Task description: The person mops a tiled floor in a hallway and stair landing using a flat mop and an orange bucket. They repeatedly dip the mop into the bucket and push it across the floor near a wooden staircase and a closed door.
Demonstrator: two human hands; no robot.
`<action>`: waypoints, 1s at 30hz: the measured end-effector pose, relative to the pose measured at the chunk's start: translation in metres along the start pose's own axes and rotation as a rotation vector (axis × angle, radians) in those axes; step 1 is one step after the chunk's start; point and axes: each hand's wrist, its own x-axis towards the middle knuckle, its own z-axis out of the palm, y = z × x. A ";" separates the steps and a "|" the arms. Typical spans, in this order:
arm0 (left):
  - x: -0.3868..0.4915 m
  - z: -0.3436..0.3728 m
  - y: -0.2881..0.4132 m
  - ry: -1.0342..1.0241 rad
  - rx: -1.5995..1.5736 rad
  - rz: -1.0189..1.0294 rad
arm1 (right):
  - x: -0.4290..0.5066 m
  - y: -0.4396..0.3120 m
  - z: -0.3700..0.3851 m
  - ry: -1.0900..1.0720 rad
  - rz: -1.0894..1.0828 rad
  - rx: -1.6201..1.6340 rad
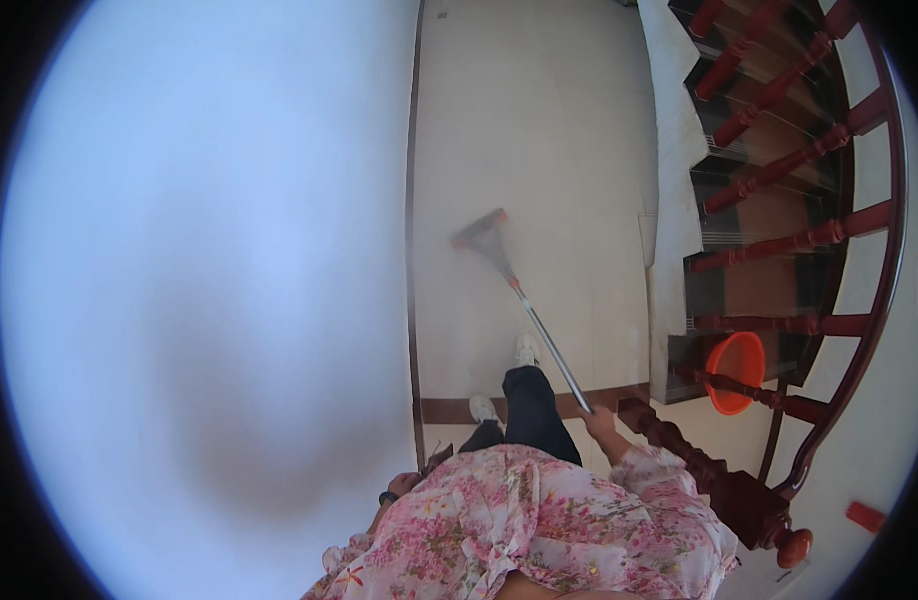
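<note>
My right hand [600,424] is closed around the upper part of a metal pole, to the right of my legs. The pole belongs to a mop [545,337] that slants up and left to a dark, wide head with orange ends on the pale tiled floor [549,142]. The head looks slightly blurred. My left hand [405,484], with a dark band at the wrist, is low beside my left hip, near a small dark brown object [436,459]. Whether the hand holds that object cannot be told.
A white wall [279,225] rises close on the left. On the right stands a staircase with a dark red wooden railing [883,262] and a large newel post [748,502]. An orange basin [744,375] is by the lowest steps. A brown strip [459,410] crosses the floor.
</note>
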 end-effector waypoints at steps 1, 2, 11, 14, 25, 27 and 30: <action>-0.003 0.000 0.020 0.007 -0.047 -0.021 | 0.037 -0.021 0.006 -0.010 0.015 0.020; -0.008 0.002 0.039 0.014 -0.066 -0.023 | 0.075 -0.045 0.008 -0.022 0.054 0.037; -0.020 0.030 0.094 0.057 -0.055 -0.052 | 0.323 -0.231 -0.084 -0.056 0.104 0.282; -0.004 0.035 0.051 0.038 0.108 -0.077 | 0.343 -0.241 -0.117 0.031 0.114 0.423; 0.003 0.031 0.150 0.012 0.011 -0.051 | 0.266 -0.040 -0.153 0.065 0.282 0.487; 0.013 0.030 0.179 -0.061 -0.080 -0.130 | 0.234 0.003 -0.141 0.066 0.277 0.408; 0.023 0.034 0.204 -0.058 -0.111 -0.129 | 0.175 0.061 -0.107 0.061 0.320 0.213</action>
